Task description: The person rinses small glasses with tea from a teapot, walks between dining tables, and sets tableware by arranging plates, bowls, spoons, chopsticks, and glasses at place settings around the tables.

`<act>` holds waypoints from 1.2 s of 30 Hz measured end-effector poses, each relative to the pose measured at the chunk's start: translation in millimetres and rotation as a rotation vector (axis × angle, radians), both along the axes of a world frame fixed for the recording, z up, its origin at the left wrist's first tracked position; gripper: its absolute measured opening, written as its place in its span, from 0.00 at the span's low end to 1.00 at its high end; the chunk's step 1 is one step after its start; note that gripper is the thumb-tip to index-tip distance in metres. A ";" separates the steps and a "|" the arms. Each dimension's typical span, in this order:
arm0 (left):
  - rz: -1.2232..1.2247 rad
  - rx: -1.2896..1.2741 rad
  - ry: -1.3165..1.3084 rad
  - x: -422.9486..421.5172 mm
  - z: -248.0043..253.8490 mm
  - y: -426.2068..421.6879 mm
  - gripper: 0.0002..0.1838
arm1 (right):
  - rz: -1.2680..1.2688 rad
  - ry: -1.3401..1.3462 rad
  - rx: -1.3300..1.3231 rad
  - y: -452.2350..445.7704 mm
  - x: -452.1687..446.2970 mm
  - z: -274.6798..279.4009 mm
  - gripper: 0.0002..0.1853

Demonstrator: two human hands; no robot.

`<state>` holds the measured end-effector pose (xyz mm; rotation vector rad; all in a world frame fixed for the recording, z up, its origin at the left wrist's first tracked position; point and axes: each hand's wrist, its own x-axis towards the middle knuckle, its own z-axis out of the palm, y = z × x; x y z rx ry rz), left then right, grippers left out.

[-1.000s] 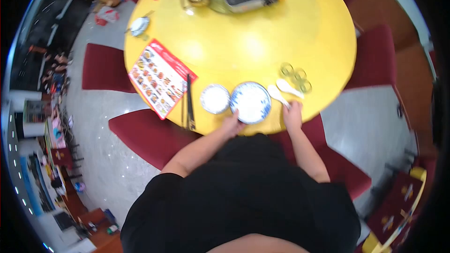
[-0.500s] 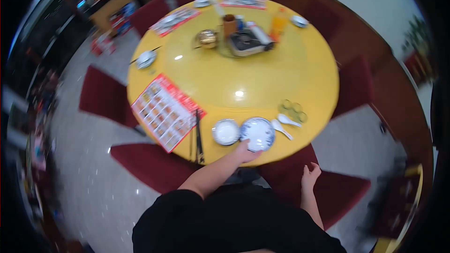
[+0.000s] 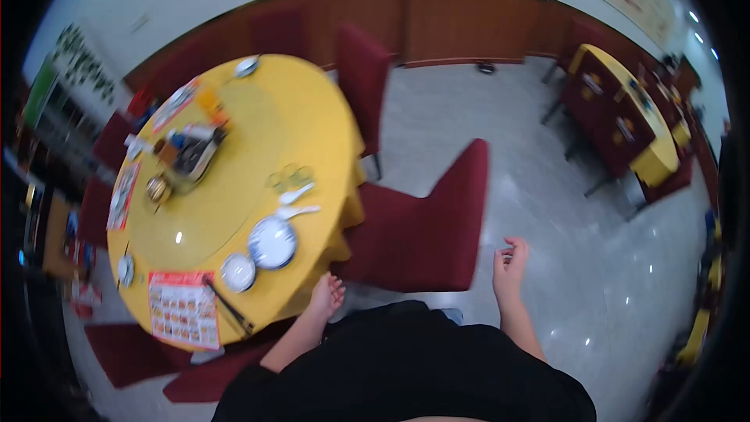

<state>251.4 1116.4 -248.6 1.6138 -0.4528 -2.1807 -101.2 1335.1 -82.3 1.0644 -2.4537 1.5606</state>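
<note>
My left hand (image 3: 326, 295) is beside the near edge of the round yellow table (image 3: 312, 133). Its fingers are loosely curled and apart, with nothing in them. Closest to it on the table are a blue-and-white plate (image 3: 273, 242) and a small white dish (image 3: 238, 272). My right hand (image 3: 509, 264) hangs in the air over the grey floor, open, its fingers bent and holding nothing. Two white spoons, one a white spoon (image 3: 297, 193) and the other a lower white spoon (image 3: 298, 211), lie beyond the plate. Dark chopsticks (image 3: 227, 304) rest across the edge of a printed menu sheet (image 3: 183, 314).
A dark red chair (image 3: 422, 223) stands between the table and my right hand. Another red chair (image 3: 364, 82) is at the table's far side. A portable stove (image 3: 197, 155), a gold pot (image 3: 158, 188) and an orange bottle (image 3: 211, 106) stand on the table. A second yellow-covered table (image 3: 652, 121) is at right.
My view has turned right, so the table now sits at left. My left hand has left the blue-and-white plate, which stays on the table. My right hand remains raised at my side.
</note>
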 end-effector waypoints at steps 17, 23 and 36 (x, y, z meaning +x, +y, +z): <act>-0.881 -1.458 -0.994 -478.9 175.0 82.4 0.48 | -0.760 -1.331 1.157 647.4 -81.1 -304.7 0.15; -0.845 -1.481 -0.938 -492.5 167.1 73.3 0.47 | -0.389 -1.150 0.895 461.6 -215.9 -353.0 0.21; -0.685 -1.391 -0.924 -551.2 180.2 15.8 0.39 | -0.203 -0.830 0.694 141.2 -697.8 -226.2 0.15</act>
